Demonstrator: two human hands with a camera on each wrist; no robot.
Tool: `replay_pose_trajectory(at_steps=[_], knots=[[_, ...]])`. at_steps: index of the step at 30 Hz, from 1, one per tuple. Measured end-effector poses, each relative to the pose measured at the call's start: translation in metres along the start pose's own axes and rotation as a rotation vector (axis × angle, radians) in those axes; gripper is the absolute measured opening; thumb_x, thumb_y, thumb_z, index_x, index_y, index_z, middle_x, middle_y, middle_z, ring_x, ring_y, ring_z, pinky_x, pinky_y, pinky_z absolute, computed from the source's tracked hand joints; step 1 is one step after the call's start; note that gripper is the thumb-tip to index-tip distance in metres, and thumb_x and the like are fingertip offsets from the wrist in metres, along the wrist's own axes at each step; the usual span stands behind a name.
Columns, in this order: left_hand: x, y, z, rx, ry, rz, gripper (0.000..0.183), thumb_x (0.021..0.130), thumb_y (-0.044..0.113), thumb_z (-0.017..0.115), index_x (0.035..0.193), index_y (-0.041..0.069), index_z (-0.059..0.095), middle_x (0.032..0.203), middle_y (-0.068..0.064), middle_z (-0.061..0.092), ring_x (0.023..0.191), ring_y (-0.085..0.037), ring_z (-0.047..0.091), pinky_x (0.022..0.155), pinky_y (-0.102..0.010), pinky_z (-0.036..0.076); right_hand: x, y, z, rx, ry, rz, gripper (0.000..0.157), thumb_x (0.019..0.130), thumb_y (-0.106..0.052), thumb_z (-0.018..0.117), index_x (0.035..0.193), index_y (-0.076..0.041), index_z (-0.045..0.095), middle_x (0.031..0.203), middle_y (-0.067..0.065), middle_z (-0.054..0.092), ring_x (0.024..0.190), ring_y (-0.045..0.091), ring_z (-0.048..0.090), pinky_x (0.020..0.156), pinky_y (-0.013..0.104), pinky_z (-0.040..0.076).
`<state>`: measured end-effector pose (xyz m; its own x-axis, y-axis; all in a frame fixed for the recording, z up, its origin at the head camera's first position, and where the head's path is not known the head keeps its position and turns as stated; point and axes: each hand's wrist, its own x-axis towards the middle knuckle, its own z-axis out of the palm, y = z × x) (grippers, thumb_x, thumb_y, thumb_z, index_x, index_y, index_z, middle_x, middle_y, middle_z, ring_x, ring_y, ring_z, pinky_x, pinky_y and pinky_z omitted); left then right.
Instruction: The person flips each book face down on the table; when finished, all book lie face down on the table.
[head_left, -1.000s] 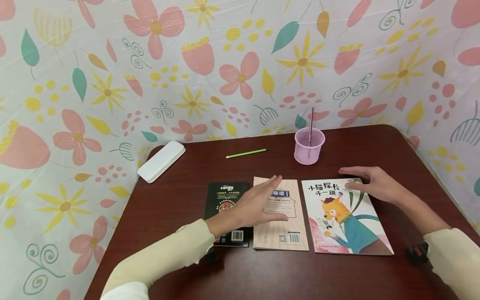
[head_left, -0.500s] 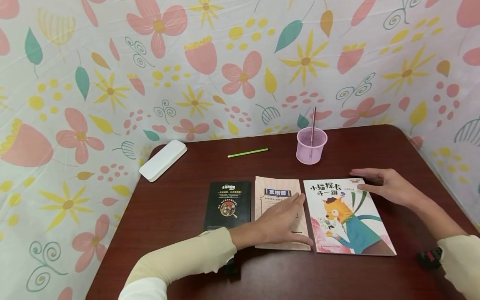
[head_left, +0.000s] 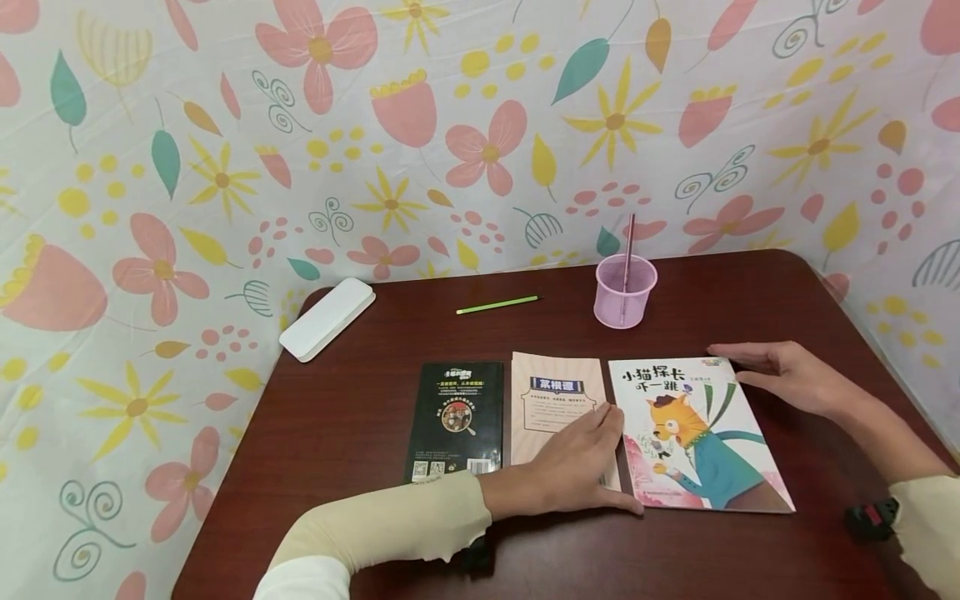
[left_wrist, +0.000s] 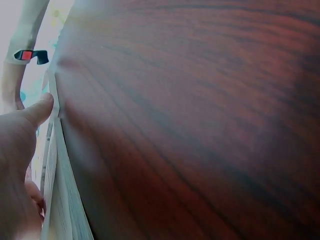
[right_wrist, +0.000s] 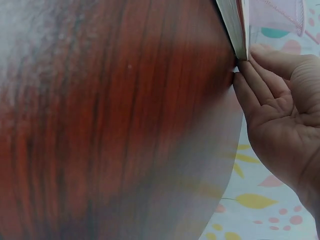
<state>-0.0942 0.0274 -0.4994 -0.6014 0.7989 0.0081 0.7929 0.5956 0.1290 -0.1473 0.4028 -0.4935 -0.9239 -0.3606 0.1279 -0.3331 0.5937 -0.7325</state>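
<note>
Three books lie side by side: a black one (head_left: 450,446), a beige one (head_left: 536,437) and a picture book (head_left: 712,467) with an orange cat on its cover. My left hand (head_left: 573,467) lies low across the lower part of the beige book, fingers extended, fingertips and thumb at the picture book's left edge. At that book's upper right corner is my right hand (head_left: 810,379), its fingers fairly straight. In the right wrist view, the thumb and fingertips of the right hand (right_wrist: 280,102) meet the book's corner. The left wrist view shows the left thumb (left_wrist: 40,110) along the book edges.
A white case (head_left: 326,319) sits at the table's back left corner. Behind the books are a green pencil (head_left: 498,305) and a pink cup (head_left: 622,300) with a pencil standing in it. A flower-print cloth (head_left: 480,150) hangs beyond the dark wooden table (head_left: 600,567).
My left hand has moved right and nearer the body, from over the beige book to the picture book's left edge. The right hand has shifted slightly right along that book's upper corner.
</note>
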Motion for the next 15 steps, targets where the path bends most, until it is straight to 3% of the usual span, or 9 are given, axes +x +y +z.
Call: replay_pose_trajectory(at_steps=[5,15], knots=[[0.000,0.008,0.004,0.064,-0.028,-0.012,0.127,0.083,0.088,0.062,0.166,-0.002,0.028,0.169,-0.017,0.036,0.161,-0.026,0.022,0.128,-0.028,0.014,0.001,0.005,-0.001,0.015,-0.023,-0.056,0.053,0.092,0.012,0.075,0.143,0.006,0.063,0.137,-0.008,0.069,0.116,-0.012,0.061,0.087,0.008,0.049],[0.000,0.013,0.010,0.089,-0.028,-0.019,0.123,0.085,0.089,0.057,0.166,0.000,0.028,0.170,-0.019,0.032,0.162,-0.029,0.018,0.129,-0.031,0.010,0.003,0.005,-0.003,-0.044,-0.017,-0.023,0.054,0.087,0.010,0.081,0.139,0.003,0.068,0.129,0.016,0.073,0.111,-0.010,0.063,0.083,0.009,0.051]])
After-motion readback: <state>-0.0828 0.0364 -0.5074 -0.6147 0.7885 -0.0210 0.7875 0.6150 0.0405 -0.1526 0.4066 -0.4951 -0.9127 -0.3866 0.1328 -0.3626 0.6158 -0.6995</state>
